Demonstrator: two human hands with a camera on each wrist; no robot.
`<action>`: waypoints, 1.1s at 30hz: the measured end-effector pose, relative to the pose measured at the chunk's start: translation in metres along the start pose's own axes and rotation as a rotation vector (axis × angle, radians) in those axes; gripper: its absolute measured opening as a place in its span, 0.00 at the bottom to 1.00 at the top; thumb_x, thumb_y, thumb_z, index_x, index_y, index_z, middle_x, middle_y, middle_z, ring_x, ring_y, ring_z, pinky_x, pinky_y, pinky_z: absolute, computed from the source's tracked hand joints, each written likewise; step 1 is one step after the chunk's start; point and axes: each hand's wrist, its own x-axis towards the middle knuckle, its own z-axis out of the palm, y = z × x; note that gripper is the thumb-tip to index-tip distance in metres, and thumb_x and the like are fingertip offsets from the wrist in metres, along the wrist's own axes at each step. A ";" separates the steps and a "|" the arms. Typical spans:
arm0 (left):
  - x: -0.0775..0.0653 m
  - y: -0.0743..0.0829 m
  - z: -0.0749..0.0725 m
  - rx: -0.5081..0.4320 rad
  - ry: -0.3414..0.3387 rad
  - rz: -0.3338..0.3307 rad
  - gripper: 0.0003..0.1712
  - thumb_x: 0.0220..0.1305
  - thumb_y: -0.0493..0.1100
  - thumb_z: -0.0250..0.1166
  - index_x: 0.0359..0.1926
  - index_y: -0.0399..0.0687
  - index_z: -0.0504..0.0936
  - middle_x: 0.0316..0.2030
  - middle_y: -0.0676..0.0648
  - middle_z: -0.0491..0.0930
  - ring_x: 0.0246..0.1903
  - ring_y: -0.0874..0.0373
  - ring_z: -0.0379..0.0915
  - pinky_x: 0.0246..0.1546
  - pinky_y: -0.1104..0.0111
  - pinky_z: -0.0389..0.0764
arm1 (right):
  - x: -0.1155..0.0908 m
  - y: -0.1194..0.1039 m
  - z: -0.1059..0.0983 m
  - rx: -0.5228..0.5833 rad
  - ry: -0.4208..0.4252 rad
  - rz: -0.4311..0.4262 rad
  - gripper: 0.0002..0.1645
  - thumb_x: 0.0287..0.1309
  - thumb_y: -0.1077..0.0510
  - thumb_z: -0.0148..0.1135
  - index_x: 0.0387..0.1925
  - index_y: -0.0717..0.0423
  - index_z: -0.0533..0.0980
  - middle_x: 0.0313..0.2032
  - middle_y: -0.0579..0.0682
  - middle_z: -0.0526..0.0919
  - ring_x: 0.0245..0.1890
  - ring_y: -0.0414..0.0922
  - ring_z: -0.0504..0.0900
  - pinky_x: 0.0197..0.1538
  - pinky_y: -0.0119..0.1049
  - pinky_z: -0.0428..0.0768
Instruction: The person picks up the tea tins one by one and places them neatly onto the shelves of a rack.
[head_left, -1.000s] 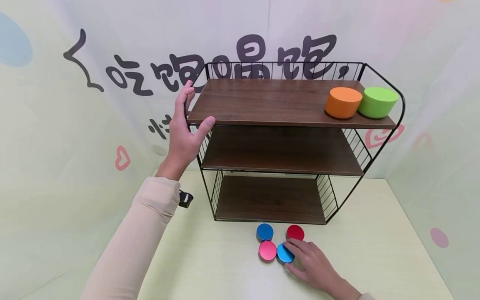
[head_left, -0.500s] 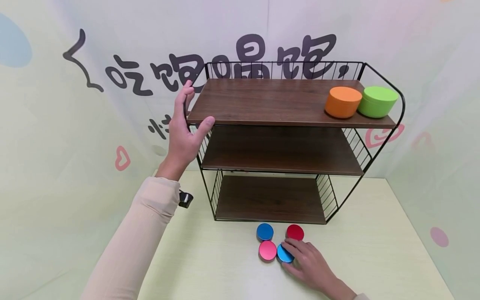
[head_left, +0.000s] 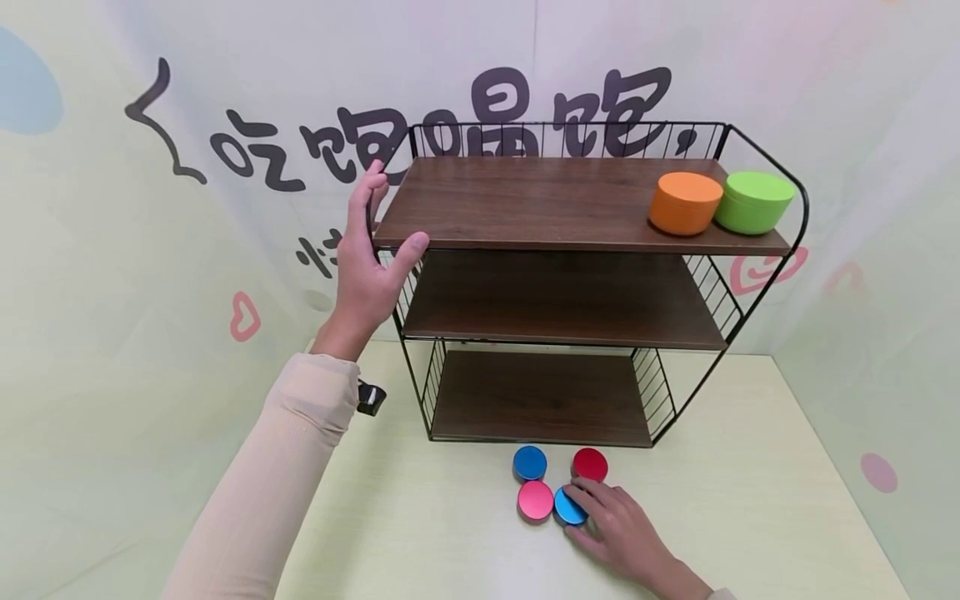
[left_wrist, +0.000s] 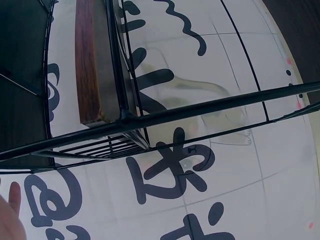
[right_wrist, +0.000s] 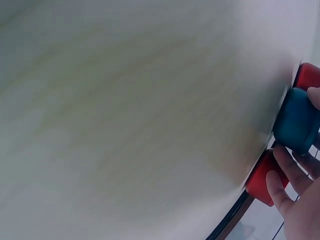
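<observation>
My left hand (head_left: 367, 271) holds the upper left side of a three-tier rack (head_left: 547, 200) with dark wood boards and a black wire frame, its thumb at the top board's front edge. In the left wrist view a bit of that hand (left_wrist: 11, 215) shows at the lower left, near the wire frame (left_wrist: 215, 106). On the table my right hand (head_left: 622, 533) grips a light blue round tin (head_left: 567, 507) between thumb and fingers. Touching or very near it are a pink tin (head_left: 536, 502) and a red tin (head_left: 591, 464). A darker blue tin (head_left: 529, 462) lies behind the pink one.
An orange round container (head_left: 686, 204) and a green one (head_left: 754, 202) stand at the top board's right end. The rack rests on a pale table (head_left: 420, 517) behind the tins. A printed curtain (head_left: 187, 250) hangs around the back and sides.
The right hand has shifted slightly left, its thumb closer against the light blue tin. The left hand, rack and tins stay in place.
</observation>
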 end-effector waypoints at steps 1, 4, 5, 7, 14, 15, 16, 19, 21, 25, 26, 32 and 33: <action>0.000 0.000 0.000 -0.001 -0.001 -0.001 0.38 0.62 0.48 0.64 0.64 0.29 0.61 0.73 0.41 0.60 0.70 0.62 0.58 0.71 0.63 0.55 | 0.000 0.000 -0.001 0.000 -0.002 0.000 0.37 0.42 0.42 0.79 0.56 0.49 0.81 0.53 0.51 0.82 0.51 0.49 0.82 0.46 0.48 0.84; 0.000 0.000 -0.002 0.000 0.000 -0.005 0.37 0.62 0.47 0.64 0.64 0.29 0.61 0.73 0.42 0.60 0.70 0.62 0.58 0.71 0.63 0.55 | 0.000 -0.002 -0.004 -0.006 -0.006 -0.009 0.37 0.42 0.42 0.79 0.56 0.49 0.81 0.53 0.50 0.83 0.51 0.48 0.82 0.45 0.47 0.84; 0.000 0.001 -0.002 0.000 -0.001 -0.007 0.37 0.62 0.47 0.64 0.64 0.29 0.61 0.73 0.42 0.60 0.70 0.62 0.58 0.71 0.63 0.55 | 0.001 -0.002 -0.005 -0.008 -0.003 -0.014 0.37 0.42 0.42 0.79 0.55 0.49 0.81 0.53 0.50 0.83 0.50 0.48 0.82 0.45 0.47 0.84; 0.000 0.001 -0.002 0.002 -0.001 -0.011 0.37 0.61 0.47 0.64 0.64 0.30 0.61 0.73 0.42 0.60 0.70 0.62 0.58 0.71 0.63 0.55 | 0.001 -0.002 -0.008 -0.011 0.011 -0.024 0.37 0.41 0.41 0.79 0.55 0.49 0.81 0.52 0.50 0.83 0.50 0.47 0.82 0.44 0.45 0.84; 0.000 0.001 -0.003 0.014 -0.011 -0.011 0.37 0.61 0.45 0.63 0.65 0.30 0.61 0.73 0.40 0.59 0.70 0.62 0.58 0.71 0.64 0.54 | 0.005 -0.004 -0.019 -0.008 0.046 -0.073 0.39 0.39 0.41 0.81 0.55 0.48 0.81 0.52 0.49 0.83 0.48 0.46 0.83 0.43 0.44 0.84; 0.001 0.001 -0.003 0.013 -0.011 -0.011 0.37 0.61 0.45 0.63 0.65 0.30 0.61 0.73 0.40 0.59 0.70 0.62 0.58 0.71 0.64 0.54 | 0.006 -0.004 -0.021 -0.005 0.048 -0.082 0.39 0.39 0.41 0.81 0.55 0.48 0.81 0.53 0.49 0.83 0.48 0.46 0.83 0.43 0.44 0.84; 0.001 0.001 -0.003 0.012 -0.011 -0.012 0.37 0.61 0.45 0.63 0.65 0.30 0.61 0.73 0.40 0.59 0.70 0.62 0.58 0.71 0.64 0.54 | 0.007 -0.005 -0.023 -0.004 0.048 -0.089 0.39 0.39 0.41 0.81 0.55 0.48 0.81 0.53 0.49 0.83 0.48 0.46 0.83 0.44 0.44 0.84; 0.001 0.001 -0.003 0.015 -0.014 -0.015 0.37 0.61 0.45 0.63 0.65 0.30 0.61 0.73 0.39 0.59 0.71 0.62 0.57 0.71 0.65 0.54 | 0.010 -0.008 -0.030 -0.007 0.042 -0.108 0.39 0.39 0.41 0.81 0.55 0.48 0.81 0.53 0.49 0.83 0.48 0.45 0.83 0.44 0.45 0.84; 0.001 0.001 -0.003 0.016 -0.015 -0.013 0.37 0.61 0.45 0.63 0.65 0.30 0.61 0.73 0.39 0.59 0.71 0.61 0.57 0.71 0.65 0.54 | 0.012 -0.009 -0.035 -0.013 0.035 -0.116 0.39 0.39 0.41 0.81 0.55 0.49 0.81 0.53 0.50 0.83 0.48 0.46 0.83 0.44 0.45 0.84; 0.001 0.001 -0.003 0.018 -0.017 -0.009 0.37 0.61 0.45 0.63 0.65 0.30 0.61 0.74 0.42 0.59 0.71 0.56 0.58 0.71 0.65 0.54 | 0.014 -0.010 -0.042 -0.024 0.038 -0.134 0.39 0.38 0.42 0.81 0.55 0.50 0.81 0.52 0.50 0.84 0.47 0.46 0.84 0.43 0.45 0.84; 0.001 0.001 -0.003 0.017 -0.017 -0.009 0.36 0.61 0.44 0.63 0.65 0.30 0.62 0.74 0.43 0.59 0.71 0.55 0.58 0.71 0.65 0.54 | 0.015 -0.010 -0.044 -0.026 0.043 -0.140 0.40 0.37 0.42 0.82 0.55 0.50 0.81 0.52 0.50 0.84 0.47 0.46 0.84 0.43 0.45 0.84; 0.000 0.001 -0.003 0.021 -0.018 -0.013 0.37 0.61 0.45 0.63 0.65 0.31 0.61 0.74 0.39 0.58 0.71 0.55 0.57 0.71 0.65 0.54 | 0.018 -0.007 -0.052 -0.025 0.072 -0.192 0.39 0.40 0.42 0.81 0.55 0.51 0.81 0.51 0.50 0.84 0.47 0.45 0.83 0.42 0.44 0.84; 0.000 0.001 -0.003 0.024 -0.016 -0.013 0.37 0.61 0.45 0.63 0.65 0.31 0.61 0.73 0.38 0.58 0.71 0.57 0.57 0.71 0.65 0.54 | 0.019 -0.007 -0.053 -0.023 0.074 -0.202 0.37 0.43 0.40 0.79 0.55 0.52 0.81 0.51 0.50 0.84 0.47 0.45 0.83 0.42 0.44 0.84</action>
